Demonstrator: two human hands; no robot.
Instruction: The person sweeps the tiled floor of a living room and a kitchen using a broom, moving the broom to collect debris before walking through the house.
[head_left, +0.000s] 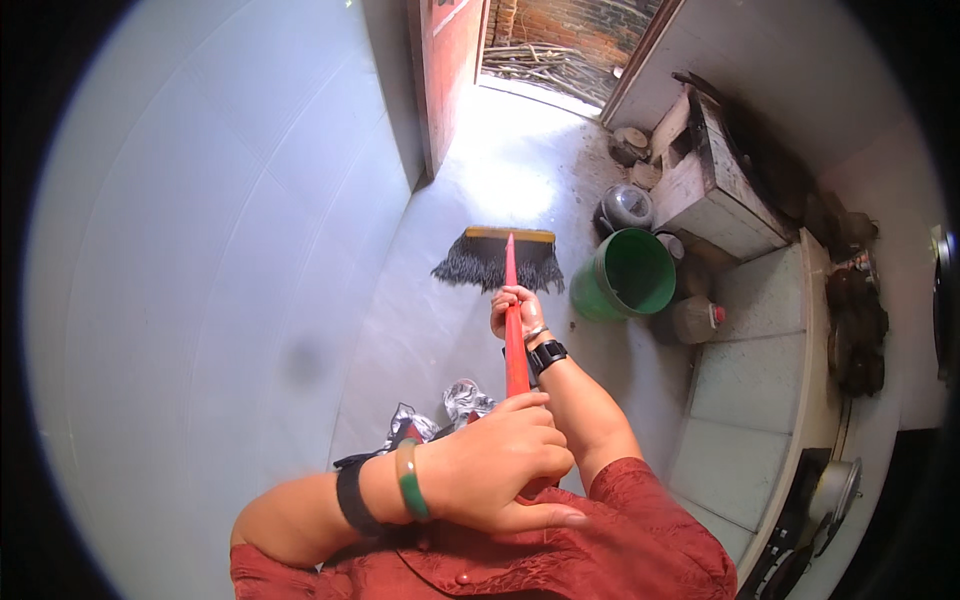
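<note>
A broom [497, 262] with a red handle, a yellow strip on its head and dark bristles reaches out in front of me, its head low over the grey floor. Partway down the handle, my right hand [517, 311] is wrapped around it, a black watch on that wrist. My left hand [500, 462] grips the handle's upper end close to my body, its fingers curled over it. A green and tan bangle and a black band are on my left wrist.
To the right stand a green bucket [590, 285], a lidded pot [626, 208], a jug with a red cap [695, 320] and a whitish block-like stove [715, 180]. A tiled counter [745, 385] runs along the right. At left is a pale wall [220, 260]; an open door [445, 90] stands ahead.
</note>
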